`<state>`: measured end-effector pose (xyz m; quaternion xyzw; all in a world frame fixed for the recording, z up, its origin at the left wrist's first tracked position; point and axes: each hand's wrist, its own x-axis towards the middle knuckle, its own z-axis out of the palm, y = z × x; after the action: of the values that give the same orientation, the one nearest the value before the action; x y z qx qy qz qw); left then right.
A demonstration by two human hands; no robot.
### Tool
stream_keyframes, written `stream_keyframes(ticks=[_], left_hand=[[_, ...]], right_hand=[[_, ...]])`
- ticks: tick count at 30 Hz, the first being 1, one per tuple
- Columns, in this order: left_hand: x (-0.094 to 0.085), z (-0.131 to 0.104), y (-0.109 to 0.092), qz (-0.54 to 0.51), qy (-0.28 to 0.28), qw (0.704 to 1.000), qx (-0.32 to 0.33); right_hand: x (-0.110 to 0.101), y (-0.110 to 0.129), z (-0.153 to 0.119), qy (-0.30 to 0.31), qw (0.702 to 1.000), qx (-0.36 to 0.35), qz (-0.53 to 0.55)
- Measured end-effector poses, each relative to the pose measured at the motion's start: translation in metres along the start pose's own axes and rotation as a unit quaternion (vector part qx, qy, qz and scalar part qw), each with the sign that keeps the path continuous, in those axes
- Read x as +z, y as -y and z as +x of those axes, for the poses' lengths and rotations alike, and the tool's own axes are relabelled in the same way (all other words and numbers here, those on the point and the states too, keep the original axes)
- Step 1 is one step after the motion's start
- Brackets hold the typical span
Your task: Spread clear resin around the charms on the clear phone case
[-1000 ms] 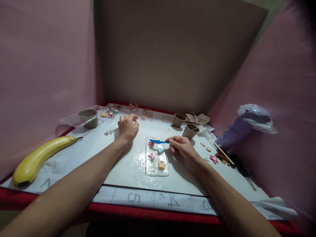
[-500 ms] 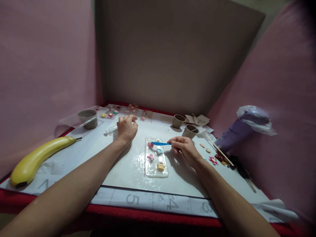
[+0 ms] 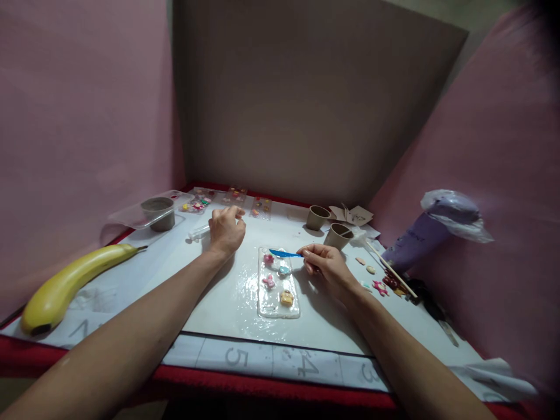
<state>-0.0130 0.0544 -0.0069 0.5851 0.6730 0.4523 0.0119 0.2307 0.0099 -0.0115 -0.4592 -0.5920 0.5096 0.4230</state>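
My right hand [image 3: 326,265] pinches the handle end of a small blue plastic knife [image 3: 284,254], its blade pointing left. The blade is over the far end of a clear phone case [image 3: 278,309] lying flat on a white board. Glossy clear coating covers the case, with a dark pink charm [image 3: 268,259], a light blue charm [image 3: 284,270], a pink bow-like charm [image 3: 269,282] and a yellow charm [image 3: 286,298] on it. Whether the blade touches the coating I cannot tell. My left hand [image 3: 226,228] rests left of the case, fingers loosely bent, thumb apart from forefinger, near a clear syringe-like tube [image 3: 199,233].
Two brown cups [image 3: 317,217] stand at the back right, near folded cardboard [image 3: 356,214]. Loose charms [image 3: 380,287], a wooden stick [image 3: 389,268] and a purple bag [image 3: 413,239] lie right. A yellow banana-shaped object [image 3: 74,286] and a plastic box [image 3: 126,217] sit left. Decorated cases [image 3: 261,207] lie behind.
The view has shifted slightly. The blue knife has moved a little toward the far edge of the case, off the dark pink charm. My left hand stays in place.
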Motion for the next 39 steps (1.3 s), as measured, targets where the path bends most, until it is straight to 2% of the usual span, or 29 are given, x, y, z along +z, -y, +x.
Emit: stream_keyframes(ticks=[9,15,23,32,39], left_hand=[[-0.0007,-0.0005,-0.0009,-0.005,0.001,1.000,0.001],[-0.0013,-0.0006,-0.0007,-0.005,0.004,1.000,0.002],[-0.0022,-0.0008,-0.0017,0.004,0.014,1.000,-0.004],[-0.0015,-0.0006,-0.0015,0.008,0.015,1.000,-0.004],[-0.0019,-0.0009,-0.0012,0.004,0.021,1.000,-0.005]], right_hand=[[0.0048,0.0013,-0.0005,-0.002,1.000,0.005,-0.007],[0.0008,0.0010,0.0002,-0.011,1.000,0.001,-0.027],[-0.0021,-0.0011,0.0026,-0.014,1.000,0.008,0.012],[0.0006,-0.0007,0.0006,-0.017,1.000,0.010,-0.023],[-0.0021,-0.0039,0.0027,-0.014,1.000,0.006,0.016]])
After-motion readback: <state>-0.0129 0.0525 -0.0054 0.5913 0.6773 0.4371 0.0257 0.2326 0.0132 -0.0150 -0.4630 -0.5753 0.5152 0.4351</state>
